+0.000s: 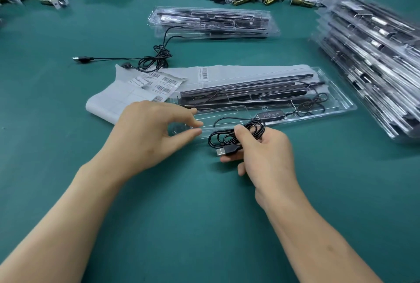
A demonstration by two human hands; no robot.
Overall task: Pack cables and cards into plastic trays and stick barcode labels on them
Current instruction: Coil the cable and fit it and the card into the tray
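Your right hand has its fingers curled round a coiled black cable, with the USB plug poking out to the left. The coil sits against the near edge of the clear plastic tray, and its lead runs to the inline controller in the tray. Your left hand is half-curled at the tray's left end; you cannot tell whether it pinches the rim. The barcode label sheet lies just beyond it.

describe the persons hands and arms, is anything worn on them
Nothing worn shows. The left hand and the right hand are bare: no gloves, rings or tape. The left forearm and the right forearm are uncovered down to the picture's lower edge, with no sleeve, watch or wristband in view.
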